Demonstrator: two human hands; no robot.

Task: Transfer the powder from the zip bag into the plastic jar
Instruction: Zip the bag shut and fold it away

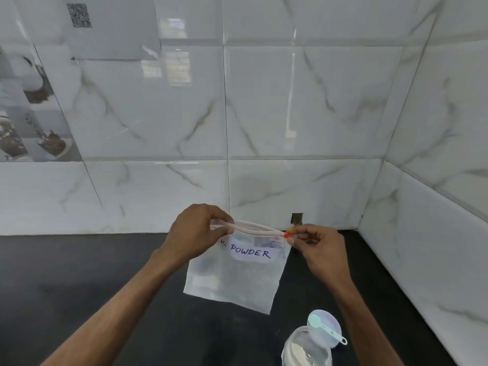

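Observation:
I hold a clear zip bag (232,281) upright above the dark counter; its white label reads "POWDER". My left hand (196,231) pinches the left end of the pink zip strip. My right hand (320,245) pinches the small orange slider (287,234) at the strip's right end. The bag hangs flat and looks nearly empty. A clear plastic jar (306,348) with white powder inside stands at the bottom edge, below my right forearm. Its round lid (333,320) lies just behind it, with a pale green measuring spoon (326,329) resting on top.
The black counter (92,286) runs into a corner of glossy white marble-patterned wall tiles (290,114) behind and to the right. A sheet of paper with a QR code (79,15) hangs on the wall at upper left.

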